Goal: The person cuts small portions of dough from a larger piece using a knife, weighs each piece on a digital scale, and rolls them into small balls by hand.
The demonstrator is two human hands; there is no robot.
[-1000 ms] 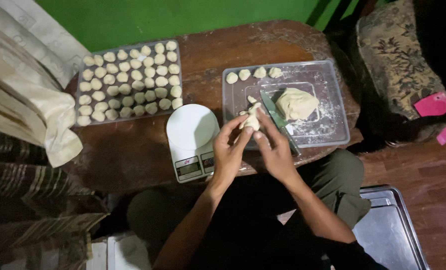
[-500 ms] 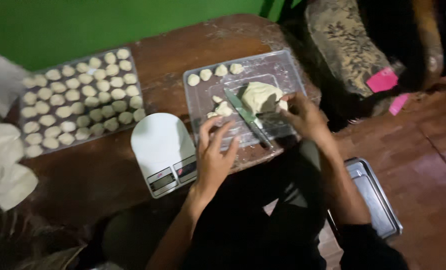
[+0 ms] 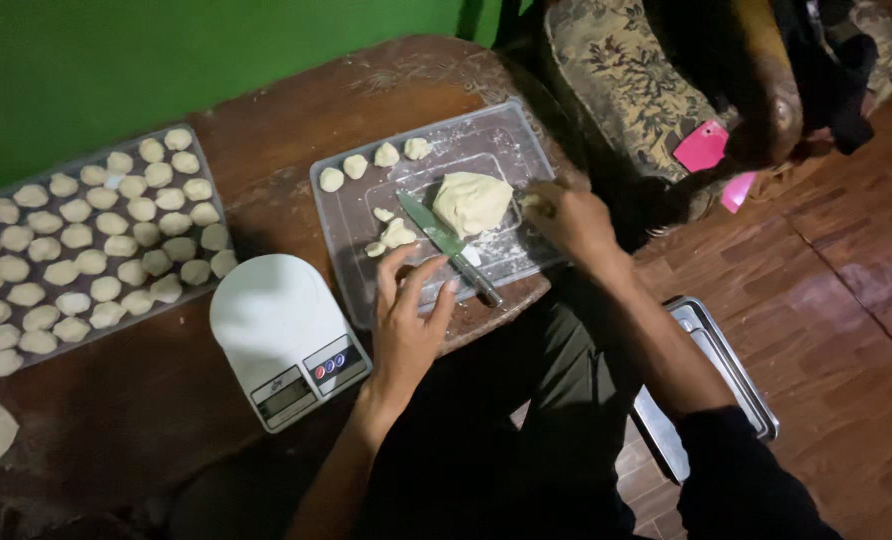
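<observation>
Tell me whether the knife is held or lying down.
Lying down: the knife rests flat on the tray, with the left hand spread beside its handle.

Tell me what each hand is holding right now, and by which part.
The right hand pinches a small pale dough piece between its fingertips, beside the large dough lump. The left hand holds nothing, open near the green-bladed knife.

Pale dough lump [image 3: 472, 202], irregular, upper centre of frame on a clear floured tray [image 3: 511, 135]. Knife [image 3: 448, 247] lies diagonally just left of it, green blade, dark handle toward lower right. Small dough bits [image 3: 394, 235] left of the blade.
</observation>
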